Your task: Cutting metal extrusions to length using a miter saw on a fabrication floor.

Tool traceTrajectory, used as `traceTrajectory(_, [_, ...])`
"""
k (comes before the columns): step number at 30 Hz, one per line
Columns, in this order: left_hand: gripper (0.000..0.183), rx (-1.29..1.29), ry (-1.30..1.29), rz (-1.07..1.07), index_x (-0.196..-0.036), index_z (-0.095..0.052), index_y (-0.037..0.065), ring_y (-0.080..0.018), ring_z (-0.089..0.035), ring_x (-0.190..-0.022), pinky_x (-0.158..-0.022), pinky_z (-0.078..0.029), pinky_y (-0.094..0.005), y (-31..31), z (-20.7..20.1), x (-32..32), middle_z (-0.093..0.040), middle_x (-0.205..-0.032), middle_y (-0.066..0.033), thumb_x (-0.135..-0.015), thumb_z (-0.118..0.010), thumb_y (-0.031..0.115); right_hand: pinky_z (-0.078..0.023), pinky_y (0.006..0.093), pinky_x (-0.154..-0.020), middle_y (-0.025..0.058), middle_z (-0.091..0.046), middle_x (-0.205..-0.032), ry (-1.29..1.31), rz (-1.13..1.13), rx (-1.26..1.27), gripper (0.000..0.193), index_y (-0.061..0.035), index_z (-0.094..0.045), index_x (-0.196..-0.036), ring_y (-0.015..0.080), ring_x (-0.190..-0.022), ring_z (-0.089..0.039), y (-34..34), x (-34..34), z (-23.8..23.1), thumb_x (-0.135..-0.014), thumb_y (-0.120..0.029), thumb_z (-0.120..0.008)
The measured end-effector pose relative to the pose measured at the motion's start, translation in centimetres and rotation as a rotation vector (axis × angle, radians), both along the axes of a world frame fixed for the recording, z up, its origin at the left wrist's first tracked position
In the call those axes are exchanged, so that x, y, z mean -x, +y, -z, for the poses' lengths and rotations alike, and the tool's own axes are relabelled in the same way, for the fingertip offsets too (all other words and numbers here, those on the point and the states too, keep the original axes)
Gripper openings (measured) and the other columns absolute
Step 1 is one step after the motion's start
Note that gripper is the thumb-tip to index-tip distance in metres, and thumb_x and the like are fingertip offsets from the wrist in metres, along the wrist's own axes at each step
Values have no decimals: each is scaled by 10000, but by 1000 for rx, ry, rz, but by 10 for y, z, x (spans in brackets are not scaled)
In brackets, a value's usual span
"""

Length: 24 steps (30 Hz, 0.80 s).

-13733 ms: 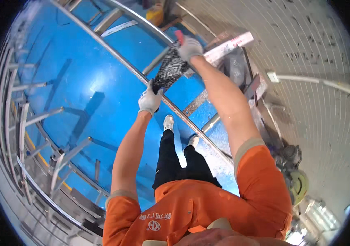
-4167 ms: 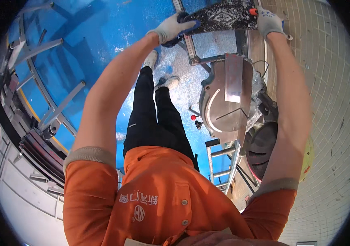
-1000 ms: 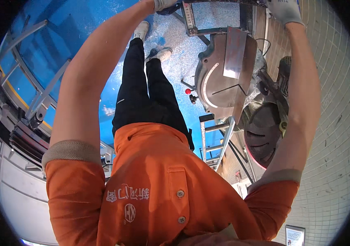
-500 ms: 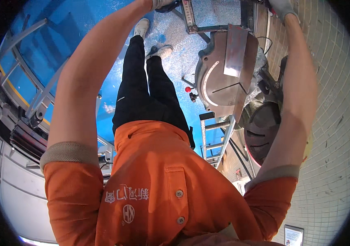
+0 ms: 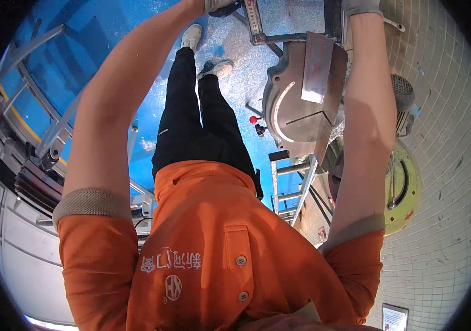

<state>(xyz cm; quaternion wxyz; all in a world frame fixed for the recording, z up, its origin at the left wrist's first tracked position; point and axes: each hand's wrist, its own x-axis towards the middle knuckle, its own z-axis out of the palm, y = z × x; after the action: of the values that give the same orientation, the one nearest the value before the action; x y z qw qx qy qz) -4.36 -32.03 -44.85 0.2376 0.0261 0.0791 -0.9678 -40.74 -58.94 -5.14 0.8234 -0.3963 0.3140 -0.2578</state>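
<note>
My left hand (image 5: 220, 6), in a grey glove with dark finger coating, is at the top edge beside a black metal frame (image 5: 288, 38) with a ruler strip (image 5: 253, 21). Its fingers look curled, but the frame edge hides what they hold. My right hand (image 5: 362, 6), also gloved in grey, is at the top edge by the frame's right bar; its fingers are out of view. Below the frame lies the grey round table (image 5: 296, 124) of what looks like a mitre saw, with a slot and a curved scale. A flat silvery metal plate (image 5: 317, 71) lies on it.
Right of the table, partly behind my right arm, are a yellow-green round guard (image 5: 403, 187) and a dark ribbed motor (image 5: 402, 92). A red-knobbed lever (image 5: 253, 119) sticks out on the left. Below stands an aluminium ladder-like frame (image 5: 293, 187). Metal racks (image 5: 48, 121) stand far left.
My right hand and forearm have swung left, toward the frame's right bar, uncovering the yellow-green guard and motor. The left hand and the metal plate have stayed in place.
</note>
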Motion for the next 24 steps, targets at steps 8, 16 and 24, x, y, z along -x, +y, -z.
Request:
traceTrajectory(8, [551, 623, -1356, -94, -1232, -553, -5, -215, -575, -869, -818, -488, -325, -114, -237, 243, -639, -1029, -127, -869, -665, 393, -510, 359, -776, 58, -675, -844, 6, 533, -267, 293, -138, -643, -863, 221, -741, -621, 5, 111, 78, -1007, -285, -434])
traceTrajectory(16, [520, 952, -1628, 72, -1207, -623, 46, -206, -650, -837, -832, -531, -366, -126, -288, 251, -691, -1023, -122, -925, -600, 482, -522, 404, -815, 107, -709, -1032, 660, 601, 183, 267, -92, -593, -1131, 290, -896, -678, -28, 191, 134, -980, -198, -400])
traceTrajectory(24, [621, 729, -1699, -45, -1344, -517, 91, -227, -641, -870, -766, -517, -345, -106, -304, 232, -665, -1114, -136, -862, -668, 451, -528, 408, -788, 190, -701, -974, 967, 953, -200, 522, 17, -640, -995, 327, -858, -668, 31, 102, 74, -897, -496, -620])
